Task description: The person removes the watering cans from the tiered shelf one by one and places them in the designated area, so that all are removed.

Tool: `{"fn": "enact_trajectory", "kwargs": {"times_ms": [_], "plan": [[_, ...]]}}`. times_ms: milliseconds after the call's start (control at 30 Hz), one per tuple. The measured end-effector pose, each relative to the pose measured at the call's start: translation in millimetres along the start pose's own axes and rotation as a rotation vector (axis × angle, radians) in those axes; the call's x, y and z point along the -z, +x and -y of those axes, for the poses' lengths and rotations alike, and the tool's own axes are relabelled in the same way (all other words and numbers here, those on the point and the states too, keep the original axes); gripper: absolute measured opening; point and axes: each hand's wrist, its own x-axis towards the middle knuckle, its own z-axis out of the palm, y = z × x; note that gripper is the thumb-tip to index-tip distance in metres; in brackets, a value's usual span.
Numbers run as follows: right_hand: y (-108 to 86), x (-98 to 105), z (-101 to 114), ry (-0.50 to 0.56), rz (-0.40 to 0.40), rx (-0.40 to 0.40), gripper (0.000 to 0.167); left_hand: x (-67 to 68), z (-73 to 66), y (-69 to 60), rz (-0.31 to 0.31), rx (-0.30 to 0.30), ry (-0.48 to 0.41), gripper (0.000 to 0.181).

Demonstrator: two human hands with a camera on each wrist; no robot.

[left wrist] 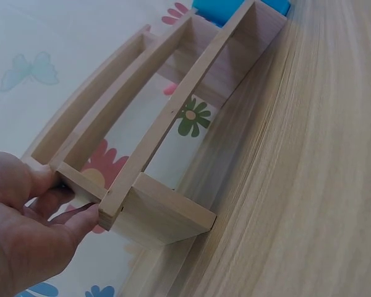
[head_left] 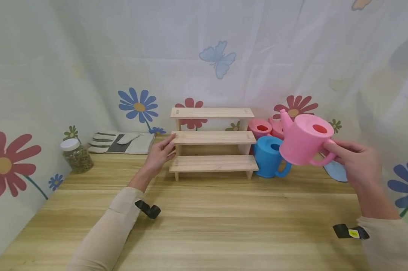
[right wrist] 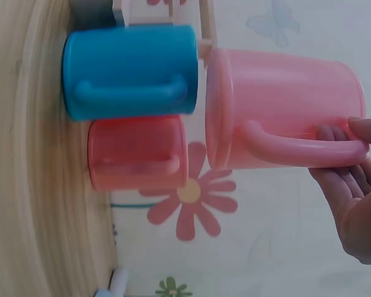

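A pink watering can (head_left: 300, 141) is held in the air by my right hand (head_left: 360, 162), whose thumb and fingers grip its handle (right wrist: 297, 151). Its spout points up and to the left in the head view. At the left end of a three-tier wooden shelf (head_left: 214, 138), my left hand (head_left: 160, 154) holds the middle board (left wrist: 80, 182) between thumb and fingers. Right of the shelf stands a blue watering can (head_left: 267, 158) on the table. Behind it are red-pink watering cans (head_left: 258, 126), partly hidden by the blue one and the raised one.
A pair of work gloves (head_left: 136, 143) lies at the back left, beside a white-lidded jar (head_left: 76, 156) of small greenish-brown bits. Partly behind my right hand lies a light blue flat object (head_left: 337, 172). A flower-printed curtain (head_left: 149, 49) borders the wooden table (head_left: 244, 226).
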Motion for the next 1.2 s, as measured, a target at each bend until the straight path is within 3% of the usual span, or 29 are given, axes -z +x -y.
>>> {"fn": "enact_trajectory", "kwargs": {"times_ms": [33, 167, 333, 467, 600, 733, 867, 1033, 1200], "plan": [[-0.6, 4.9, -2.6, 0.019, 0.004, -0.004, 0.032, -0.5, 0.2, 0.0, 0.000, -0.002, -0.001, 0.047], [-4.6, 24.0, -12.1, -0.080, -0.015, -0.002, 0.032, -3.1, 1.0, -0.4, 0.013, -0.007, -0.004, 0.047], [-10.3, 44.4, -25.9, -0.152, -0.044, -0.028, 0.014, -4.1, -1.3, -1.1, 0.007, -0.003, 0.000, 0.047], [-10.5, 52.4, -40.3, -0.247, -0.042, -0.080, 0.009, -2.2, -3.8, 1.4, 0.006, -0.014, 0.002, 0.047], [-9.3, 51.8, -56.3, -0.303, 0.010, -0.115, 0.009, -1.0, -4.0, 3.1, 0.018, -0.019, -0.002, 0.047], [-9.0, 43.9, -69.5, -0.414, 0.076, -0.110, 0.036, -0.5, -1.6, 2.0, 0.014, -0.012, -0.006, 0.047], [-7.3, 33.6, -75.8, -0.457, 0.084, -0.133, 0.070, 0.6, 0.8, 1.3, 0.009, -0.010, -0.009, 0.048], [-2.4, 24.2, -78.2, -0.456, 0.072, -0.189, 0.079, 1.2, 1.5, 0.3, 0.009, -0.001, -0.011, 0.048], [3.8, 19.2, -81.1, -0.375, 0.063, -0.202, 0.077, 1.5, 0.9, 0.5, 0.011, -0.014, -0.008, 0.048]]}}
